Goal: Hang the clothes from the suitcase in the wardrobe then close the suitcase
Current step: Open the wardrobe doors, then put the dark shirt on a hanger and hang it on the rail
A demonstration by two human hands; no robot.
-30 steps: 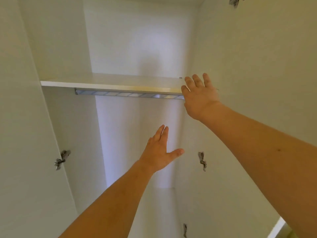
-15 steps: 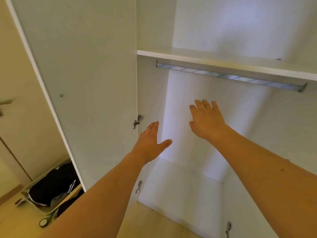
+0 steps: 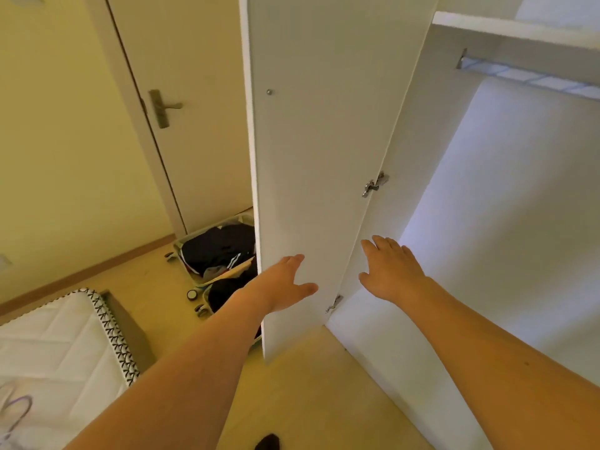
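Observation:
The white wardrobe stands open on the right, with a metal hanging rail under its shelf and nothing on the rail. Its open left door juts toward me. On the floor behind that door lies the open suitcase, filled with dark clothes and partly hidden by the door. My left hand hovers in front of the door's lower part, fingers straight, holding nothing. My right hand is spread flat in front of the wardrobe opening, also holding nothing.
A bed with a white quilted mattress fills the lower left, and a wire hanger lies on it. A closed room door with a lever handle stands behind the suitcase. A small dark item lies on the wooden floor.
My view has swung left and down from the wardrobe's inside, so the suitcase, bed and room door now show. Both hands have dropped from the rail's height to the door's lower part.

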